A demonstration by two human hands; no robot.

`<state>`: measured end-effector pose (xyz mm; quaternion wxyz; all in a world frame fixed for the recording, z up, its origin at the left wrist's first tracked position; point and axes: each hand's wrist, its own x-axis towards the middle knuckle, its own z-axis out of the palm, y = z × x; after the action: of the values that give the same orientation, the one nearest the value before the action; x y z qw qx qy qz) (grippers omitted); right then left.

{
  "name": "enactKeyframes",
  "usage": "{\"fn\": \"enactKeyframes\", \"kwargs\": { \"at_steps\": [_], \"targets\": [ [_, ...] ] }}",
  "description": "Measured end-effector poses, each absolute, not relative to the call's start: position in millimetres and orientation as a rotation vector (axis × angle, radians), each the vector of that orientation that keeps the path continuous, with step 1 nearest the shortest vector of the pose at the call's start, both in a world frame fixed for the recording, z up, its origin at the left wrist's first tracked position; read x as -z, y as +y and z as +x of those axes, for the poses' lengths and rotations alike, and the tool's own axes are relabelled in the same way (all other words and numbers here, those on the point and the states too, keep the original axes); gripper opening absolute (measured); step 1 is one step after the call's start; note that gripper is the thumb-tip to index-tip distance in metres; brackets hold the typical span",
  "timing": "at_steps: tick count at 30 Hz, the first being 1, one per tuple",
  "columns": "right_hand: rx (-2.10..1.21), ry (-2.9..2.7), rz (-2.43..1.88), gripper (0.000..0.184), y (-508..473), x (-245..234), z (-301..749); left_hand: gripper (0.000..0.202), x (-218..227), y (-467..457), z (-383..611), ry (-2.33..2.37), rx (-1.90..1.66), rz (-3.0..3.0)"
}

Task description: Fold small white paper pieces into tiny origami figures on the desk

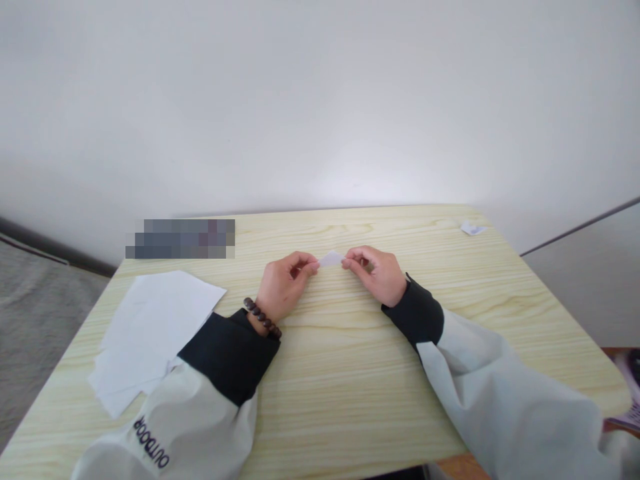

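Note:
A small piece of folded white paper (331,258), roughly triangular with its peak pointing away from me, is held between my two hands just above the table. My left hand (287,283), with a dark bead bracelet at the wrist, pinches its left corner between thumb and fingers. At the opposite corner, my right hand (376,273) pinches it the same way. The paper's outer corners are hidden under my fingertips.
Several loose white sheets (155,327) lie overlapping on the left of the light wood table (340,387), partly under my left sleeve. A small folded paper (473,229) rests at the far right corner. A blurred-out dark object (181,240) is at the back left. Behind stands a white wall (320,107).

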<state>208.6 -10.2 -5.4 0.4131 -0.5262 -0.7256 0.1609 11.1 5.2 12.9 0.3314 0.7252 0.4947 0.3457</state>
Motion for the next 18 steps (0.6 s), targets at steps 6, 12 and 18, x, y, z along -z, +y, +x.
{"fn": "enactKeyframes", "kwargs": {
  "at_steps": [6, 12, 18],
  "targets": [
    [-0.477, -1.852, -1.294, 0.014, -9.6, 5.3, 209.5, 0.024, -7.7, 6.9, 9.7, 1.267, -0.963, 1.84],
    [-0.559, -1.8, -1.29, 0.013, -10.4, 5.9, 209.3, 0.039, -4.9, 8.9, 8.7, 1.297, -0.996, 1.772],
    [-0.628, -1.765, -1.283, 0.014, -10.1, 5.3, 208.6, 0.023, -5.7, 7.6, 10.3, 1.304, -1.017, 1.699]
  ]
}}
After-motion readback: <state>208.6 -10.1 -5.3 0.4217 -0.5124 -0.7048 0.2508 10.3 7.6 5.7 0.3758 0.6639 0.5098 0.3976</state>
